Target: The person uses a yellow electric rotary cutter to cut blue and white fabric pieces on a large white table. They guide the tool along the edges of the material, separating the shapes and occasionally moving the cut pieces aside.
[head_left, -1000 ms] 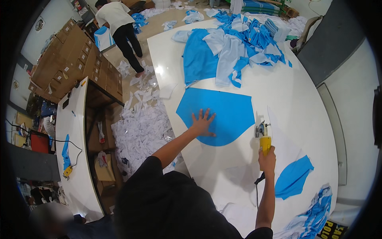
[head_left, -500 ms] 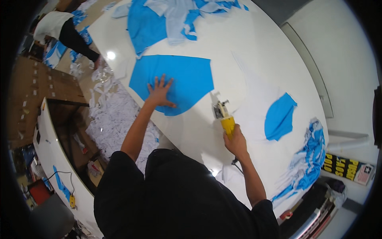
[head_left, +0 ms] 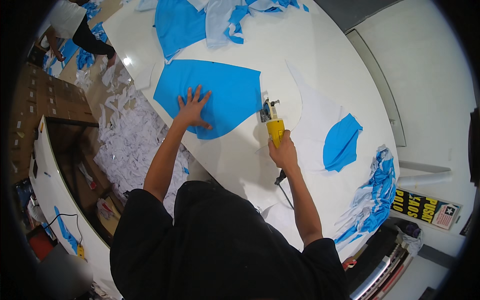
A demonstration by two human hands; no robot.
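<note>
Gripping the yellow handheld cutter (head_left: 276,132), the right hand (head_left: 284,151) is closing firmly round its body, and the metal head is pointing away from the wearer. Just ahead and slightly left of that grip, the head is sitting right by the right edge of the large blue panel (head_left: 227,87); whether the blade is touching cloth, we are not able to tell from here. Out to the left of the grip, the left hand (head_left: 192,114) is lying flat with fingers spread, pressing on the panel and grasping nothing.

So how far along are we? That panel is showing a clean outline all round, straight on its far side and curving on its near side, so its shaping is looking well advanced, though nothing is proving that the edge beside the cutter is finished. To the right of the grip, a pale sheet (head_left: 315,107) is spreading over the white table (head_left: 227,162), and a smaller blue piece (head_left: 342,142) is lying separate beyond it, apparently cut already.

Farther right and nearer the wearer, a blue-and-white cloth pile (head_left: 372,195) is bunching at the table's edge. Well ahead and left of the grip, more blue and pale cloth (head_left: 181,27) is waiting unsorted, perhaps the work remaining. Far left, below the table, a heap of white scraps (head_left: 132,145) is suggesting plenty is done, and the cord (head_left: 287,196) is trailing from behind the grip.
</note>
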